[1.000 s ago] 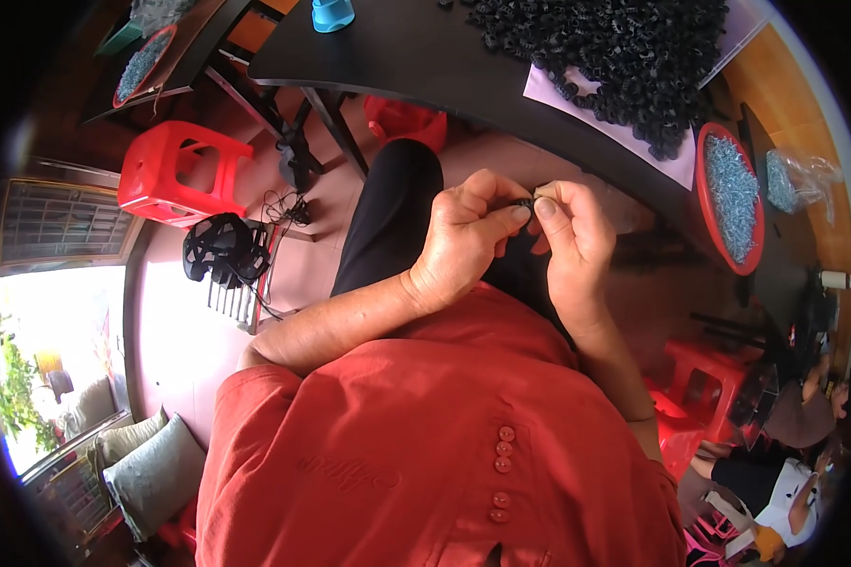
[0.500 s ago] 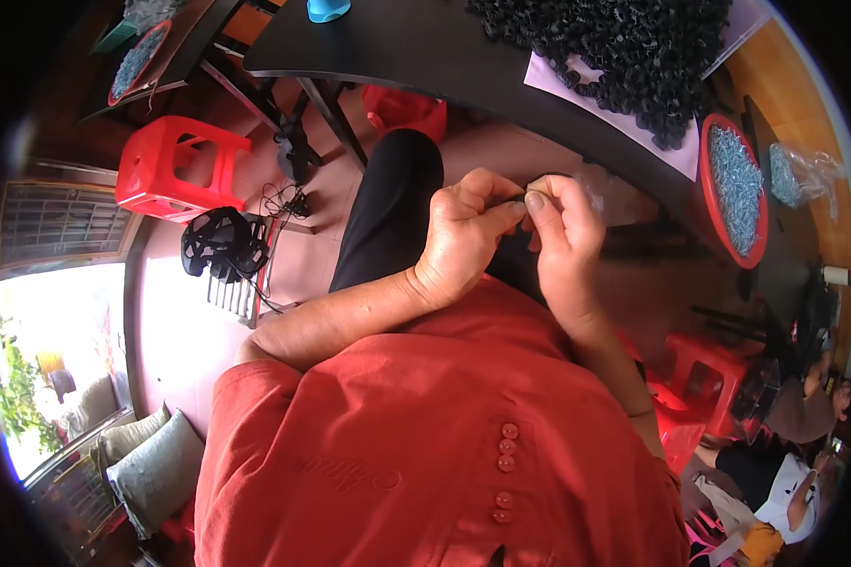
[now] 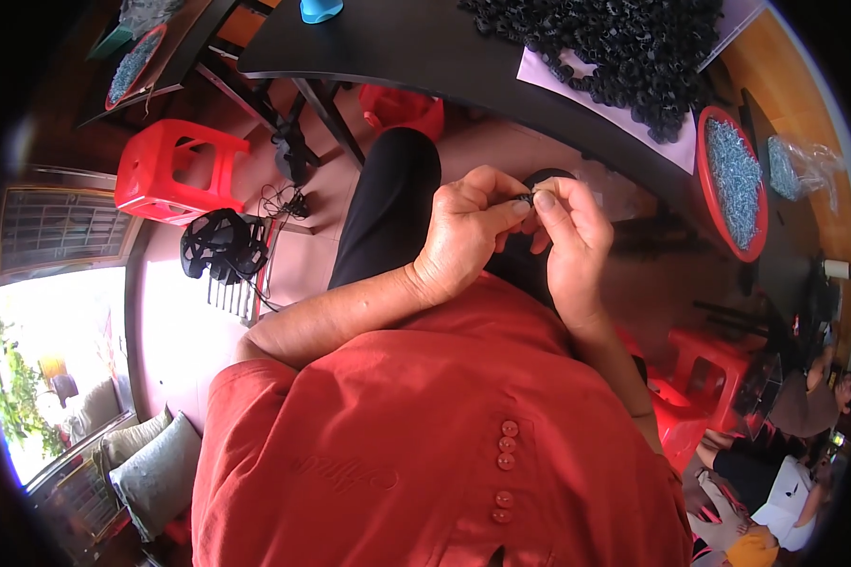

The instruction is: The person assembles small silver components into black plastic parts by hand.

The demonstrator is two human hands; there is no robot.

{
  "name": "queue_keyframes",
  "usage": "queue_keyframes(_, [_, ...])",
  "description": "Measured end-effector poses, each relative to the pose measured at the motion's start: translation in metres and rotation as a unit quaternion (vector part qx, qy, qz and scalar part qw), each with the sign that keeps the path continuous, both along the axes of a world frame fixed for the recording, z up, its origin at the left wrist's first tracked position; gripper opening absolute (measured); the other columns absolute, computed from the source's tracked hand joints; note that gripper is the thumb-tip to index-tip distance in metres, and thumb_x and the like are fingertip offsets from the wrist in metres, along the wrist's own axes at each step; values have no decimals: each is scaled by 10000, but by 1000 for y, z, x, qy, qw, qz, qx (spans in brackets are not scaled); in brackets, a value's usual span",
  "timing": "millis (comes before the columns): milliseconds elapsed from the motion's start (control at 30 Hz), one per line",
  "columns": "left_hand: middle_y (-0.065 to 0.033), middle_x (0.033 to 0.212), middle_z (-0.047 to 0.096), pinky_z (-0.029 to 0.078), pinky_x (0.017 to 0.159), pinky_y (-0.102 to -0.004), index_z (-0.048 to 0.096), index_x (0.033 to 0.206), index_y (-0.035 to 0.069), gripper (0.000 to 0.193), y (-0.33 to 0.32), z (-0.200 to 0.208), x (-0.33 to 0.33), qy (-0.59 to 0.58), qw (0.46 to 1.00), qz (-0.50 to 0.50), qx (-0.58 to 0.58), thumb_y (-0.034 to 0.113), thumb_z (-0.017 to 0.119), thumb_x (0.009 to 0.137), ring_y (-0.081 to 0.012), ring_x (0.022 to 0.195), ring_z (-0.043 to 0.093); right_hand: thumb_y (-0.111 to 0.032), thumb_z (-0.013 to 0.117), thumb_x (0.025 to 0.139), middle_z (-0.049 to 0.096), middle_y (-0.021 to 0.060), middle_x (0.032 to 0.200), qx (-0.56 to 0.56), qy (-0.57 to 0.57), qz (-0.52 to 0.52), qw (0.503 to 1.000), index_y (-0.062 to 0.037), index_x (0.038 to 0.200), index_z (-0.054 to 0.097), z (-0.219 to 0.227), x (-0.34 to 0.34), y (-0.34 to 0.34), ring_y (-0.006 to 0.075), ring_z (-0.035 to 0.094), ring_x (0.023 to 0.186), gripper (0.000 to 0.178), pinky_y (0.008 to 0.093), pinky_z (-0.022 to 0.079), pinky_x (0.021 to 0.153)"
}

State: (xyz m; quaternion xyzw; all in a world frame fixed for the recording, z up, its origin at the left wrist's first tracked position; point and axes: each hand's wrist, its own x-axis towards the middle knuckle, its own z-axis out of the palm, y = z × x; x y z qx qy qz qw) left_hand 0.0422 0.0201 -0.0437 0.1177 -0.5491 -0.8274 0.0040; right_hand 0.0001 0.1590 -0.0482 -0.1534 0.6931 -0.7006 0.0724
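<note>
Above my lap, my left hand (image 3: 468, 227) pinches a small black piece (image 3: 527, 197) between thumb and forefinger. My right hand (image 3: 572, 231) meets it there, thumb and forefinger closed at the piece's right end; whatever lies in that pinch is too small to make out. Past my hands, a big heap of small black ring-like pieces (image 3: 624, 57) covers a pale pink sheet (image 3: 676, 151) on the dark table (image 3: 378, 57). To its right stands a red bowl (image 3: 704, 194) full of thin, silvery-blue metal bits (image 3: 736, 184).
A clear plastic bag (image 3: 804, 170) of similar bits lies beyond the bowl. Red stools stand at the left (image 3: 175, 175) and right (image 3: 700, 378). Under the table is a red container (image 3: 402, 111). Other people sit at the lower right, one in a white top (image 3: 790, 501).
My right hand has turned slightly and shifted a little to the right, its fingertips still against my left. More of the black piece shows between them. My left hand has barely moved.
</note>
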Motion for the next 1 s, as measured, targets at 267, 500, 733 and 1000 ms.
queue_keyframes(267, [-36, 734, 642, 402, 495, -199, 620, 934, -23, 61, 1, -3, -1, -10, 999, 26, -18, -11, 631, 875, -52, 575, 512, -7, 590, 928, 602, 51, 797, 87, 145, -15, 985, 7, 950, 568, -10, -5, -6, 108, 534, 673, 33, 253, 454, 603])
queue_keyframes(500, [-29, 727, 608, 358, 461, -211, 636, 937, -13, 99, 13, -12, -1, 1, 998, 68, 3, -11, 653, 839, -67, 548, 491, -44, 610, 900, 613, 145, 780, 120, 225, -89, 963, -39, 934, 578, -19, -3, -7, 271, 630, 643, 47, 362, 494, 573])
queue_keyframes(733, [14, 647, 565, 284, 446, -185, 625, 925, -13, 36, 11, -9, 1, -9, 995, 83, -45, -1, 595, 910, -26, 500, 421, -10, 588, 871, 585, 174, 776, 74, 237, -124, 961, -38, 908, 544, -25, 0, -21, 379, 609, 650, 64, 424, 470, 563])
queue_keyframes(1000, [18, 637, 553, 256, 439, -172, 627, 905, -6, 51, 20, -7, -3, -7, 996, 52, -75, 37, 605, 922, -17, 484, 378, -20, 600, 857, 587, 162, 827, 121, 256, -112, 953, -37, 920, 522, -28, -3, -2, 374, 606, 719, 101, 438, 471, 597])
